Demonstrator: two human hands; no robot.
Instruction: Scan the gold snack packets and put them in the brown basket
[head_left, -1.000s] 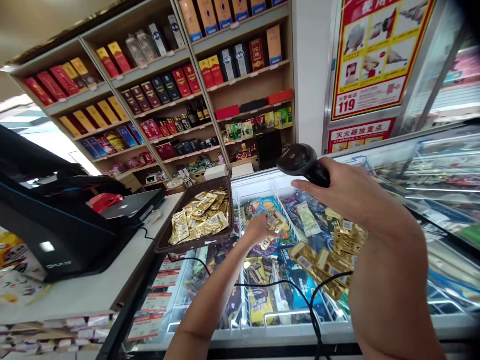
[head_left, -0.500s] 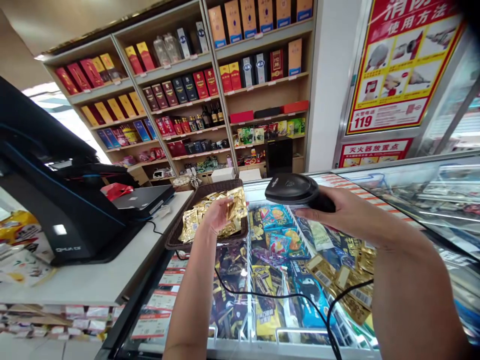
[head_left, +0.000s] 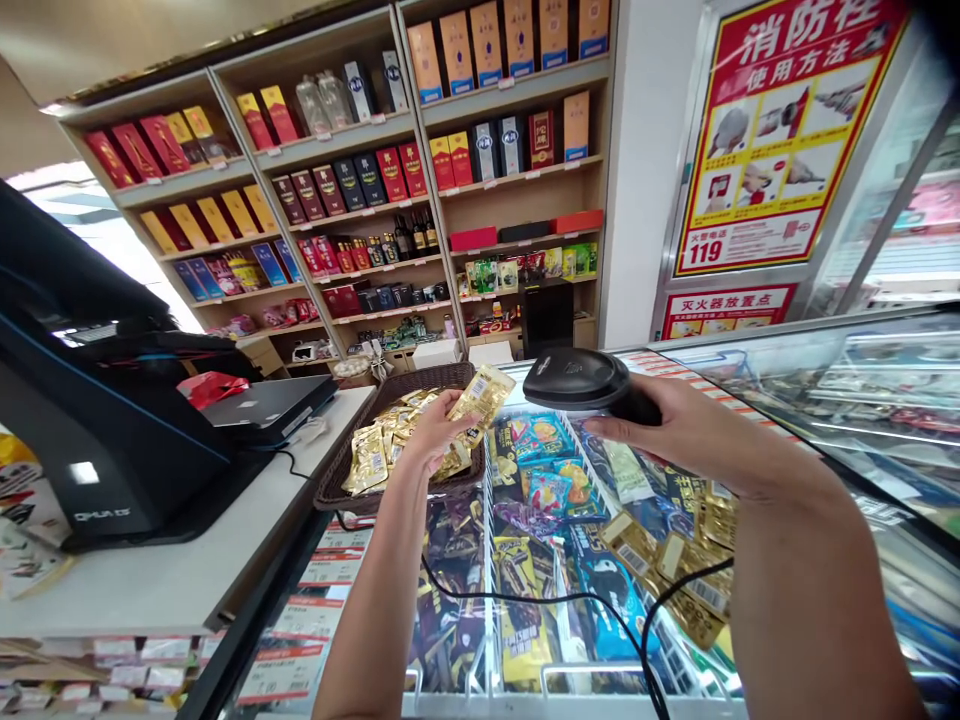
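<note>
While left hand (head_left: 430, 432) pinches gold foil packet (head_left: 484, 392) at frame centre, white label up, right hand (head_left: 679, 432) grips black handheld barcode scanner (head_left: 579, 380) just right of it, fingers closed round handle. Scanner head near packet, not touching. Wicker tray (head_left: 334, 480) of like packets below left hand. Scanner cable (head_left: 525, 598) trails across chest freezer (head_left: 489, 560), lower centre.
</note>
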